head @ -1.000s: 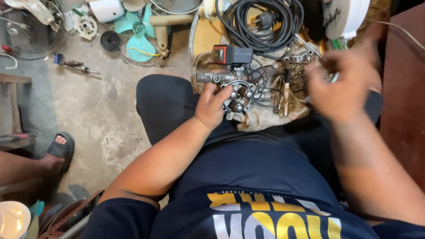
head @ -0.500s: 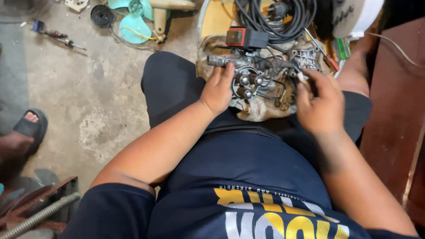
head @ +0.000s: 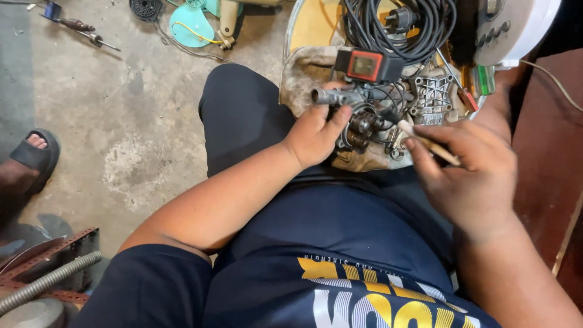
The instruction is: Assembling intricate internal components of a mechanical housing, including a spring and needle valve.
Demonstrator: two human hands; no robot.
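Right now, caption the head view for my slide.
Left hand steadies grey metal pump assembly on lap; right hand holds thin wooden-handled tool.

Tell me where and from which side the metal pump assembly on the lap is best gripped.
Probably by the grey tube jutting out on its left, coming from the left, as the left hand does. The pump assembly is otherwise all fittings and wires, and the right hand works its right side with a thin tool.

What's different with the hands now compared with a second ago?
The right hand came down from mid-air beside the metal pump assembly and now holds a thin wooden-handled tool, tip at the assembly. The left hand stayed gripping the assembly's pipe stub on the lap.
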